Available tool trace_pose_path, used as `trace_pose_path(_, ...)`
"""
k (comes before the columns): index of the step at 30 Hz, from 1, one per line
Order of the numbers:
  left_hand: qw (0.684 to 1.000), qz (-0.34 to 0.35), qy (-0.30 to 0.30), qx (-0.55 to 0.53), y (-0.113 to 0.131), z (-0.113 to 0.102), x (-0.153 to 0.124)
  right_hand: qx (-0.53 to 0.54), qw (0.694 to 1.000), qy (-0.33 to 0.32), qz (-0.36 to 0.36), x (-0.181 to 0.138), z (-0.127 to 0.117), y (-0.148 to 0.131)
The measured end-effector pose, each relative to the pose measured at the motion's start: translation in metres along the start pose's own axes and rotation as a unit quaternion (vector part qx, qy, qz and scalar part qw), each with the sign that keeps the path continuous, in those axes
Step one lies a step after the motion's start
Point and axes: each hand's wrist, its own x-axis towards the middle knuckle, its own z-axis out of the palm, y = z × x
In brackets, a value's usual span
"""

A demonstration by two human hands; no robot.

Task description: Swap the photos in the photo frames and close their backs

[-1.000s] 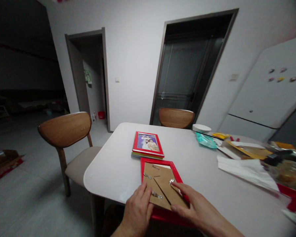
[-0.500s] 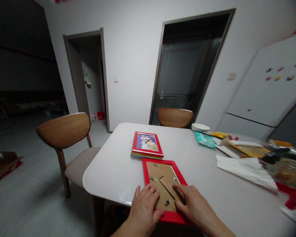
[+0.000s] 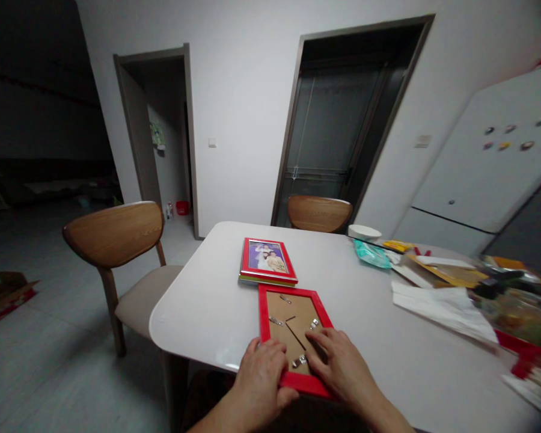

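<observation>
A red picture frame (image 3: 264, 313) lies face down on the table in front of me, its brown backing board (image 3: 293, 307) showing. Several small metal clips sit around the board, among them a lower clip (image 3: 299, 361) and a right-hand clip (image 3: 314, 324). My left hand (image 3: 264, 373) is closed over the near left corner, thumb along the near edge. Across the right side reaches my right hand (image 3: 338, 361), its bent fingers and thumb pressed on the board beside the clips. Beyond lies a stack of frames, the top one a red photo frame (image 3: 268, 261) face up.
The white table (image 3: 207, 300) has a wooden chair (image 3: 117, 234) at its left and another chair (image 3: 320, 213) behind. At right are a white bowl (image 3: 364, 233), a teal packet (image 3: 372, 254), white paper (image 3: 442, 307) and mixed clutter. A fridge (image 3: 482, 168) stands beyond.
The red frame and both hands have shifted slightly left. My right fingers have slid left over the backing board, and the pale strip at the board's right edge shows less.
</observation>
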Motion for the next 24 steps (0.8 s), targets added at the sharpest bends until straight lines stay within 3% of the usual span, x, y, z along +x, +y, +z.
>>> trace_pose_path(5,1.000,0.006,0.005,0.015,-0.004,-0.003,-0.002,0.024,0.995,0.008,-0.092,-0.013,-0.003,-0.006)
trace_pose_path(12,1.000,0.010,0.020,0.013,-0.009,-0.001,-0.003,0.033,0.986,-0.058,-0.154,-0.025,-0.013,-0.026)
trace_pose_path(20,1.000,0.010,0.028,0.003,-0.011,0.000,-0.002,0.064,0.985,-0.059,-0.149,-0.024,-0.017,-0.017)
trace_pose_path(24,1.000,-0.002,0.024,0.006,-0.009,-0.004,-0.002,0.024,0.997,-0.011,-0.067,-0.005,-0.010,0.001)
